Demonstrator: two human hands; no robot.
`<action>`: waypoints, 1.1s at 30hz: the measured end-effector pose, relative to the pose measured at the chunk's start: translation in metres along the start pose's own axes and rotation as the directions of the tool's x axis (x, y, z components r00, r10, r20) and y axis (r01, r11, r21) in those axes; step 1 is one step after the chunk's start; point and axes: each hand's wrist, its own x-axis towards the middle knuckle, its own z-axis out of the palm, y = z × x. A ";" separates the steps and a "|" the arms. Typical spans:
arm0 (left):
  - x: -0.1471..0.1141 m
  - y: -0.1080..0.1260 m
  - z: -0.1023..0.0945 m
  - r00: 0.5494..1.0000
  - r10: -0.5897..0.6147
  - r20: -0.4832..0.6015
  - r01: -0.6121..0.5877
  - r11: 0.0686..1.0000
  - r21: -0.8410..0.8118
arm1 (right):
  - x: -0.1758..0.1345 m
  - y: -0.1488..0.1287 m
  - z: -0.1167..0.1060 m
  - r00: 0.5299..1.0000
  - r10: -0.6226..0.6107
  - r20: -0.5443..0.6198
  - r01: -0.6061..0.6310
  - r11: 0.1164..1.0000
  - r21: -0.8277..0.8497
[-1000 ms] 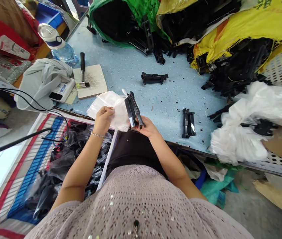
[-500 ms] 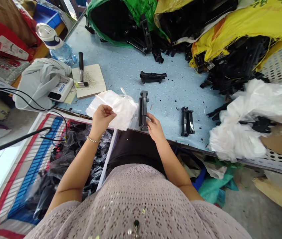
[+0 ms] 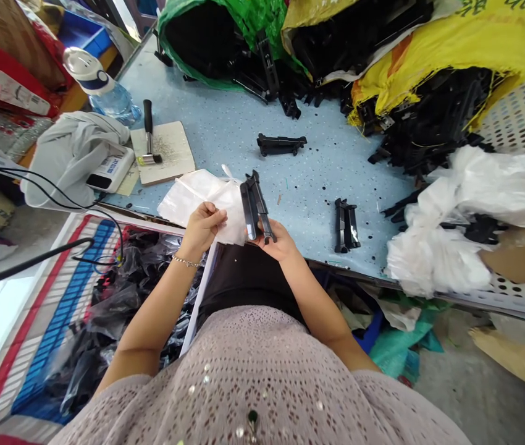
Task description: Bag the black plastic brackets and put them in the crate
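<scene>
Black, long, ridged part [image 3: 249, 210] tilts in the right hand [image 3: 279, 242], grip closed around its near end, by the near edge of the speckled blue counter [image 3: 225, 133]. Left hand [image 3: 203, 228] sits at crinkly white film [image 3: 193, 191], fingertips together; can't tell if pinching any. Likely best: firm hold on the rigid-looking part, light touch on thin film. 2 similar parts [image 3: 281, 146] [image 3: 340, 225] lie well apart on the counter.

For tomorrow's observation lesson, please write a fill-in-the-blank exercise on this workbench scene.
1. The right hand holds a two-railed part coloured ____.
2. The left hand is nearest plastic bags coloured ____.
3. The bracelet circles the ____ wrist.
4. The sack just left of the yellow sacks is ____.
Missing words: black; white; left; green.
</scene>
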 end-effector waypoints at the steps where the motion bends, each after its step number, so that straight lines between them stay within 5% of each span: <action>1: -0.001 0.001 -0.002 0.997 0.072 -0.013 -0.071 0.995 0.064 | -0.003 -0.003 -0.005 1.000 -0.015 -0.024 0.015 1.000 0.013; 3: -0.003 0.002 -0.003 0.967 0.253 0.020 -0.248 0.923 0.295 | -0.009 -0.007 -0.014 0.996 -0.050 -0.071 0.052 0.998 0.027; 5: -0.006 0.003 -0.002 0.910 0.380 0.165 -0.402 0.712 0.576 | -0.013 -0.011 -0.021 0.992 -0.066 -0.111 0.068 0.997 0.019; 8: -0.009 0.001 0.003 0.853 0.340 0.396 -0.506 0.349 0.789 | -0.021 -0.018 -0.024 0.989 -0.067 -0.132 0.062 0.997 -0.040; 10: -0.011 -0.002 0.010 0.836 0.305 0.456 -0.533 0.260 0.805 | -0.035 -0.025 -0.022 0.986 -0.095 -0.139 0.083 0.992 -0.091; 13: -0.013 -0.008 0.022 0.827 0.295 0.479 -0.554 0.282 0.783 | -0.072 -0.034 -0.016 0.994 -0.071 -0.086 0.062 0.993 -0.102; 17: -0.017 -0.010 0.031 0.822 0.263 0.505 -0.569 0.405 0.716 | -0.118 -0.022 -0.017 0.953 0.266 0.143 -0.263 0.964 -0.041; 19: -0.022 -0.008 0.031 0.813 0.275 0.513 -0.582 0.422 0.695 | -0.123 -0.010 -0.025 0.937 0.318 0.143 -0.321 0.947 -0.001; 22: -0.036 -0.006 0.033 0.751 0.285 0.595 -0.658 0.400 0.638 | -0.109 0.002 -0.036 0.976 0.218 -0.017 -0.218 0.976 -0.021; 24: -0.050 -0.008 0.039 0.658 0.258 0.707 -0.737 0.413 0.535 | -0.093 0.002 -0.036 0.982 0.098 -0.159 -0.124 0.979 -0.164; 26: -0.062 -0.012 0.048 0.563 0.225 0.795 -0.791 0.426 0.439 | -0.082 -0.003 -0.028 0.955 -0.091 -0.281 -0.025 0.923 -0.385; 28: -0.072 -0.012 0.056 0.521 0.201 0.830 -0.815 0.406 0.413 | -0.078 -0.007 -0.013 0.905 -0.282 -0.319 0.047 0.810 -0.585; 30: -0.083 -0.002 0.056 0.538 0.213 0.816 -0.822 0.347 0.451 | -0.082 -0.007 0.005 0.922 -0.314 -0.228 0.088 0.741 -0.666; 33: -0.107 0.028 0.026 0.635 0.206 0.745 -0.765 0.299 0.570 | -0.096 -0.009 0.022 0.996 -0.074 0.047 0.087 0.785 -0.613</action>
